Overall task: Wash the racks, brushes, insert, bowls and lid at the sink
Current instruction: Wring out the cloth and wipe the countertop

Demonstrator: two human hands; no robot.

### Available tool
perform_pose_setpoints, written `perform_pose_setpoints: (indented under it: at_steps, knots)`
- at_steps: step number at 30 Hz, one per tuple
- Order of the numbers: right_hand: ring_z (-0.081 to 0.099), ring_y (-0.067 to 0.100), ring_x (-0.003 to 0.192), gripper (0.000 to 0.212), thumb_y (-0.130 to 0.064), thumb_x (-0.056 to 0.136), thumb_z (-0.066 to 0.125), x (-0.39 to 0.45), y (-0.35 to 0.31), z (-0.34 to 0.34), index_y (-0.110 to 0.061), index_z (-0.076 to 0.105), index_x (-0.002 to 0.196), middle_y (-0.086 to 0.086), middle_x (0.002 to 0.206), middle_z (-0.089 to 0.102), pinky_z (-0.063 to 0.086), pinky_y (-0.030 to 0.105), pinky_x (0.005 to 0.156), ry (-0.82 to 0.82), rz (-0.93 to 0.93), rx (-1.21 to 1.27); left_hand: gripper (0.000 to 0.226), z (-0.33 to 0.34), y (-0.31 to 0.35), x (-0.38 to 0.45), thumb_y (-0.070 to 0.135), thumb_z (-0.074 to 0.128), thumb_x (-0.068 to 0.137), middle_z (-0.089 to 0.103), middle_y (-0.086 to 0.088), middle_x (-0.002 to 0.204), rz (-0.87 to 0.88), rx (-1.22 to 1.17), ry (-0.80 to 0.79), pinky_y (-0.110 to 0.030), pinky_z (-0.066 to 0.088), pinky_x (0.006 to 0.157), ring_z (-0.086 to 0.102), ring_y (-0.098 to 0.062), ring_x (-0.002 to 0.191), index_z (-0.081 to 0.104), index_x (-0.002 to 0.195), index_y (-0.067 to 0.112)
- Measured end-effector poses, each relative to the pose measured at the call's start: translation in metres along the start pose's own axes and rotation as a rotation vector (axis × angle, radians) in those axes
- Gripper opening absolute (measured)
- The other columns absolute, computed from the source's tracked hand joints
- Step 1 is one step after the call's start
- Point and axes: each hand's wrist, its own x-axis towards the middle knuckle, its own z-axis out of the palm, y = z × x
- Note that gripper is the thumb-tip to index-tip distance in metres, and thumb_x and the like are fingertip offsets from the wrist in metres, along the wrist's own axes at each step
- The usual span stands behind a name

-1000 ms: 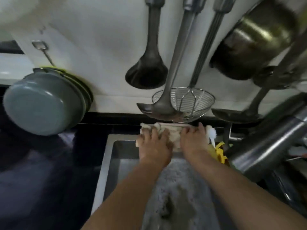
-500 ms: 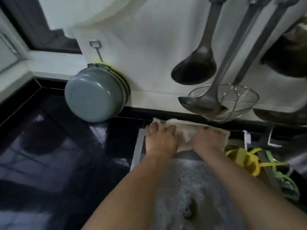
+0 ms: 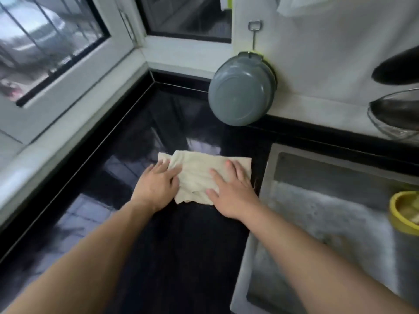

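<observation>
Flat now, left hand and right hand, fingers straight, on cloth atop counter.

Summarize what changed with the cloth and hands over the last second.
The cloth moved left, from the sink's back rim onto the black counter. Left hand and right hand went with it and now press it flat with straight fingers. Unchanged: both hands on the cloth, foam in the sink, grey bowl hanging on the wall.

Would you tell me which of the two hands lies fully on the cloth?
The right hand: its palm and spread fingers lie on the cream cloth. The left hand touches only the cloth's left edge, resting mostly on the black counter.
</observation>
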Motion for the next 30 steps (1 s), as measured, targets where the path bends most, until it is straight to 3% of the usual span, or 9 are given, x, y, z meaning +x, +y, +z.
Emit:
perform_pose_setpoints:
  at_steps: [3, 8, 14, 18, 20, 22, 26, 28, 30]
  knots:
    - [-0.024, 0.030, 0.151, 0.068, -0.060, 0.101, 0.027, -0.105, -0.031, 0.040, -0.035, 0.005, 0.160, 0.011, 0.166, -0.018, -0.009, 0.047, 0.124, -0.049, -0.081, 0.003, 0.049, 0.017, -0.003, -0.119, 0.036, 0.043, 0.095, 0.057, -0.019, 0.144, 0.004, -0.076, 0.040, -0.050, 0.049, 0.108, 0.046, -0.036, 0.139, 0.065, 0.134, 0.016]
    - [-0.003, 0.034, 0.155, 0.078, -0.061, 0.094, 0.044, -0.275, -0.038, 0.108, -0.031, 0.016, 0.160, 0.016, 0.168, 0.004, 0.012, 0.053, 0.125, -0.024, -0.218, -0.100, 0.065, 0.060, 0.020, -0.300, 0.050, 0.041, 0.102, 0.017, -0.020, 0.170, 0.121, -0.019, -0.083, -0.047, 0.012, 0.127, 0.007, -0.039, 0.159, 0.042, 0.158, 0.015]
    - [0.023, 0.038, 0.151, 0.095, -0.052, 0.077, 0.075, -0.386, 0.052, 0.112, -0.025, 0.032, 0.157, 0.019, 0.163, 0.025, 0.015, 0.049, 0.118, 0.028, -0.042, -0.185, 0.080, 0.082, 0.132, -0.351, 0.071, 0.052, 0.090, 0.033, -0.024, 0.163, 0.292, 0.042, -0.158, -0.055, 0.019, 0.121, 0.028, -0.047, 0.151, 0.046, 0.156, 0.026]
    - [0.022, 0.037, 0.150, 0.097, -0.038, 0.075, 0.084, -0.466, 0.126, 0.101, -0.026, 0.034, 0.157, 0.020, 0.163, 0.027, 0.005, 0.042, 0.119, 0.080, 0.143, -0.189, 0.079, 0.086, 0.218, -0.353, 0.033, 0.060, 0.087, 0.026, -0.026, 0.165, 0.407, 0.142, -0.222, -0.055, 0.024, 0.124, 0.028, -0.051, 0.150, 0.030, 0.160, 0.035]
    - [0.001, 0.030, 0.156, 0.099, -0.020, 0.085, 0.075, -0.502, 0.163, 0.098, -0.038, 0.013, 0.160, 0.012, 0.169, 0.003, 0.002, 0.031, 0.123, 0.043, 0.216, -0.170, 0.075, 0.079, 0.244, -0.359, 0.019, 0.049, 0.098, 0.006, -0.015, 0.173, 0.469, 0.233, -0.217, -0.050, 0.010, 0.129, 0.008, -0.041, 0.158, 0.014, 0.163, 0.032]
    - [0.004, 0.023, 0.156, 0.087, -0.008, 0.092, 0.064, -0.522, 0.185, 0.086, -0.044, 0.020, 0.157, 0.003, 0.169, 0.006, 0.005, 0.024, 0.123, 0.004, 0.230, -0.080, 0.062, 0.071, 0.258, -0.362, 0.013, 0.039, 0.103, 0.012, -0.003, 0.173, 0.508, 0.273, -0.233, -0.042, 0.010, 0.128, 0.010, -0.027, 0.159, 0.021, 0.161, 0.027]
    - [0.066, 0.014, 0.112, 0.034, -0.017, 0.096, 0.065, -0.536, 0.168, 0.034, -0.036, 0.071, 0.125, -0.008, 0.123, 0.071, 0.048, 0.025, 0.096, 0.162, 0.360, 0.273, 0.044, 0.038, 0.268, -0.365, 0.009, 0.046, 0.098, 0.068, 0.000, 0.128, 0.264, -0.169, -0.375, -0.034, 0.045, 0.106, 0.063, -0.025, 0.118, 0.061, 0.134, 0.030]
    - [0.065, 0.002, 0.080, 0.017, -0.023, 0.097, 0.065, -0.538, 0.158, 0.009, -0.034, 0.078, 0.101, -0.016, 0.087, 0.073, 0.047, 0.022, 0.072, 0.143, 0.400, 0.418, 0.030, 0.010, 0.270, -0.359, 0.011, 0.051, 0.100, 0.075, 0.003, 0.094, 0.115, -0.478, -0.430, -0.032, 0.052, 0.081, 0.068, -0.019, 0.088, 0.072, 0.107, 0.030]
    - [0.052, 0.007, 0.061, 0.026, -0.030, 0.098, 0.063, -0.540, 0.151, -0.020, -0.023, 0.066, 0.074, -0.011, 0.064, 0.057, 0.038, 0.026, 0.061, 0.054, 0.393, 0.519, 0.027, -0.020, 0.275, -0.348, 0.009, 0.049, 0.104, 0.069, -0.005, 0.079, 0.085, -0.664, -0.391, -0.032, 0.049, 0.071, 0.061, -0.017, 0.071, 0.071, 0.097, 0.023]
